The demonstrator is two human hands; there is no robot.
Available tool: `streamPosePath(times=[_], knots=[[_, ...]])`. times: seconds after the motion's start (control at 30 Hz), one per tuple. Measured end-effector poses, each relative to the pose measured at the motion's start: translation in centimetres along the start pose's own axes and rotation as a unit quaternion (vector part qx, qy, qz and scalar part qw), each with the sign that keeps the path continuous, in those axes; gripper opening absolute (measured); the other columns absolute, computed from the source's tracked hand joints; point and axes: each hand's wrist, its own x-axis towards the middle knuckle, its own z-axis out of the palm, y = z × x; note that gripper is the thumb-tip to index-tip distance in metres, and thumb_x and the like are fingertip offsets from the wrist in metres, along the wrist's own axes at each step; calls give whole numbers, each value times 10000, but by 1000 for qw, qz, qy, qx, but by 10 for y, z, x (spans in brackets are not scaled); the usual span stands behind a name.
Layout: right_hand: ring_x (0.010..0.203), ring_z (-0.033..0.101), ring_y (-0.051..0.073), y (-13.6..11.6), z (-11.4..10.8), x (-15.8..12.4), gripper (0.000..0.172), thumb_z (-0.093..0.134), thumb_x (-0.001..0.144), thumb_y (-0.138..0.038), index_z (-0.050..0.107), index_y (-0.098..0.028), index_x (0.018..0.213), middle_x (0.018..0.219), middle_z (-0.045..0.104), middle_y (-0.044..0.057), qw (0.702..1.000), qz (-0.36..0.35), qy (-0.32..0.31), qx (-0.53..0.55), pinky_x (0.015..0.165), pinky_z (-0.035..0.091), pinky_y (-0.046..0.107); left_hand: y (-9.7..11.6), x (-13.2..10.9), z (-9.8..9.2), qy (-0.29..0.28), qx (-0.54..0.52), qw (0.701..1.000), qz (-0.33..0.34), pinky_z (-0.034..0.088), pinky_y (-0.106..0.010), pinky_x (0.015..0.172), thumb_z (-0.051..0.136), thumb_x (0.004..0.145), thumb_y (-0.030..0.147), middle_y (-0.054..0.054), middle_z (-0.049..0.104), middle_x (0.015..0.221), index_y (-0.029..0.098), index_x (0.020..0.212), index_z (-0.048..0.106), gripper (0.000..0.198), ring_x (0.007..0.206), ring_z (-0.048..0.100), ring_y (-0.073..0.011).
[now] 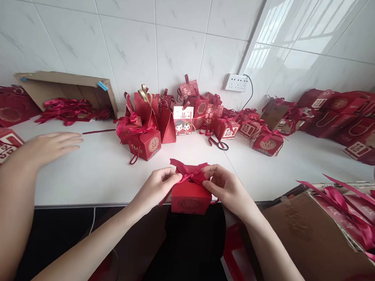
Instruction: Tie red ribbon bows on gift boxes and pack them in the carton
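Observation:
A small red gift box (pixel 191 198) with a faint round pattern on its front sits at the table's near edge. A dark red satin ribbon (pixel 191 173) is tied in a bow on its top. My left hand (pixel 162 182) pinches the left side of the bow between thumb and fingers. On the other side, my right hand (pixel 222 185) grips the right loop the same way. Just beyond stands another red box (pixel 145 142) with a gold medallion and a cord handle.
Another person's hand (pixel 44 147) reaches in from the left, near a cardboard box (pixel 66 80) with loose ribbons (pixel 69 108). Several finished boxes (pixel 227 128) line the wall, with black-handled scissors (pixel 219 143) before them. A large carton (pixel 299 234) of ribboned boxes stands at right.

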Motion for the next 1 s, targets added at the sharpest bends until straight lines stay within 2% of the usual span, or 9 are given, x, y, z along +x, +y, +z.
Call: streamPosePath(times=[0.07,0.13,0.27,0.33,0.43,0.53,0.67,0.83,1.0], knots=[[600,454,106,0,0,-1,355,616,751,-425,517,-191,998,857,565,25,1000,-3,1,24,530,352,244,0,0,0,3,2,1000,-1,233,-239,532,522,814,432,49,310,593,187,615,368,351,556,287,-96],[615,467,118,-3,1,-3,382,593,756,-504,506,-197,966,816,550,16,999,-6,32,23,540,369,251,0,0,-1,7,7,1000,-2,242,-239,539,520,816,441,48,318,598,187,624,387,345,559,298,-98],[537,393,121,-10,8,-11,434,488,797,-631,449,-213,688,579,427,-31,984,21,120,-126,521,322,261,0,-1,-1,4,13,1000,-2,268,-240,555,518,816,456,45,343,603,185,641,438,332,567,322,-103],[514,353,118,-11,12,-13,476,473,809,-633,397,-216,592,528,377,-35,973,29,123,-193,506,284,264,1,-3,0,0,14,1000,-3,268,-240,551,517,817,461,46,341,597,188,639,431,337,561,318,-103],[501,323,113,-9,16,-12,452,479,825,-572,378,-216,566,513,353,-40,972,30,105,-206,489,248,261,2,-4,0,-9,12,1000,-5,263,-239,541,513,816,454,48,334,596,193,644,418,327,551,308,-102],[511,299,105,-4,12,-7,404,482,818,-521,372,-212,583,534,333,-48,987,38,75,-140,487,230,250,3,-4,-2,-22,-1,1000,-7,280,-237,545,511,800,446,44,332,611,192,633,404,323,558,314,-102],[539,278,95,6,5,-1,393,518,796,-509,368,-203,598,577,322,-51,998,53,24,31,514,236,239,2,0,-7,-49,-24,999,-7,310,-235,563,538,772,444,43,313,626,188,611,375,343,579,321,-101],[546,258,90,19,5,1,385,596,763,-448,365,-195,585,590,313,-52,978,70,24,198,528,233,234,-2,4,-10,-76,-67,995,-12,338,-235,572,575,748,440,44,326,619,187,607,360,361,580,325,-96],[526,261,94,31,10,1,402,635,718,-451,366,-200,557,575,312,-47,961,69,43,264,507,233,239,-4,7,-10,-88,-81,993,-19,333,-231,555,578,730,443,45,344,605,189,607,356,359,566,327,-92]])
